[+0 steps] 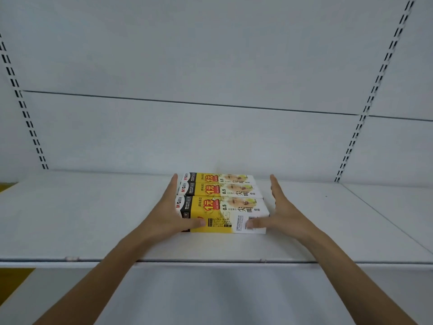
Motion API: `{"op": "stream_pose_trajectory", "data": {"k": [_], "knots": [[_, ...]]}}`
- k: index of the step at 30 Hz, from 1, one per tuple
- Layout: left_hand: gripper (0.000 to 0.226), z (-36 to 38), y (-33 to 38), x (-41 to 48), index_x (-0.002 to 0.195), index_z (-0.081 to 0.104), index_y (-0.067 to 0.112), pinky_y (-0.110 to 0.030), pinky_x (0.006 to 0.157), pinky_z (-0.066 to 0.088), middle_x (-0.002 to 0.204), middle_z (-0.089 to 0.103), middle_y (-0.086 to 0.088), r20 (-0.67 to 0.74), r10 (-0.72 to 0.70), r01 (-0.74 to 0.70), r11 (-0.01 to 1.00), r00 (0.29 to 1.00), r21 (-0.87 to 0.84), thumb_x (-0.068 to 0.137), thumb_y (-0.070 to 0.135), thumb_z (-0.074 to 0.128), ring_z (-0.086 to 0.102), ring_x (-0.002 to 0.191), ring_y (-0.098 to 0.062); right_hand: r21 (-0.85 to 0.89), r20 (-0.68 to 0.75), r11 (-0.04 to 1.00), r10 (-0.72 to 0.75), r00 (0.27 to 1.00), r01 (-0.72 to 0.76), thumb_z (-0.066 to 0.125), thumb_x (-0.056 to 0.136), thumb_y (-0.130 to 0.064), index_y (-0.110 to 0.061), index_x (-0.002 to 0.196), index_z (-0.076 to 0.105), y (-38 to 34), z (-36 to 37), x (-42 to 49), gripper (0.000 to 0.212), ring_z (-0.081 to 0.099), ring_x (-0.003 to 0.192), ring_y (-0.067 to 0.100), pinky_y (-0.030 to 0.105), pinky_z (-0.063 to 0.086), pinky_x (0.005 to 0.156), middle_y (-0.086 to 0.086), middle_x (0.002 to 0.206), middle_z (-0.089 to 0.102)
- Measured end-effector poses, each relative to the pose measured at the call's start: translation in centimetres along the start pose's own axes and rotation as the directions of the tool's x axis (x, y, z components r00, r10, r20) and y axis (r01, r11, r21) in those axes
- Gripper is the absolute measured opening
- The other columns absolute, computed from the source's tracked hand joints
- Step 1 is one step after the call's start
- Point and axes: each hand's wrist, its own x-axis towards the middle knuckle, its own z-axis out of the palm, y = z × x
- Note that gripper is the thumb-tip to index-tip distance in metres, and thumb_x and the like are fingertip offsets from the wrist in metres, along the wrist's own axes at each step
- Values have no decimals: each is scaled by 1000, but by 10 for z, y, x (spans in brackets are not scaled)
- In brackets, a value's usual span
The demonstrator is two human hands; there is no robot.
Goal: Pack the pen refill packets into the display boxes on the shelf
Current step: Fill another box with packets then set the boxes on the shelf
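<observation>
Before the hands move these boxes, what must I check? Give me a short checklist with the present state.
1. Left hand flat against the display boxes' left ends: ok.
2. Right hand fingers against the right ends: not ok, only its thumb touches the front box.
3. Boxes side by side, touching: ok.
4. Boxes wholly on the shelf: ok.
5. Refill packets inside: cannot tell, boxes closed.

Bare left hand [166,214] and right hand [286,215] (forearms bare too)

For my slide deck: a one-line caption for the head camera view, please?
Left hand and right hand, fingers straight, bracket three yellow-and-white display boxes on a white shelf.
</observation>
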Motion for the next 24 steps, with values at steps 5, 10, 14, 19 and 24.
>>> {"op": "stream_pose_trajectory", "data": {"k": [5, 10, 14, 19, 24], "knots": [[117, -6, -2, 18, 143, -12, 27, 1, 67, 38, 114, 26, 33, 67, -54, 55, 998, 996, -8, 69, 3, 75, 47, 93, 9, 56, 166, 998, 5, 986, -14, 77, 69, 1, -25, 146, -18, 0, -1, 20, 124, 53, 84, -19, 3, 43, 65, -30, 118, 43], [112, -8, -3, 33, 145, -9, 24, -4, 66, 44, 108, 43, 24, 58, -95, 95, 995, 994, -4, 71, -2, 72, 53, 88, 3, 42, 222, 999, -14, 975, 5, 78, 67, 2, -24, 147, -5, -1, -1, 42, 119, 65, 88, -3, 12, 50, 71, -18, 108, 61], [110, -4, -10, 43, 145, -5, 21, -11, 70, 44, 119, 46, 10, 15, -119, 120, 992, 993, -49, 71, -3, 72, 52, 102, -11, 57, 195, 998, 8, 981, -19, 67, 74, 10, -21, 148, -6, 2, 2, 57, 109, 62, 90, 2, 13, 50, 70, -17, 105, 58], [108, -2, -14, 51, 145, -1, 19, -5, 64, 43, 129, 49, 6, -14, -105, 104, 993, 994, -63, 70, -1, 74, 52, 106, -11, 109, 193, 993, 18, 981, -40, 69, 70, 9, -22, 148, -2, 5, 1, 74, 110, 62, 94, 7, 20, 50, 77, -14, 106, 59], [99, -3, -9, 52, 144, 9, 19, -1, 65, 39, 111, 52, 18, -34, -73, 75, 996, 997, 45, 72, 3, 74, 54, 91, 0, 89, 186, 996, 10, 982, -27, 68, 54, -9, -25, 148, -1, 2, 1, 77, 117, 61, 95, 5, 19, 48, 75, -17, 106, 60]]}}
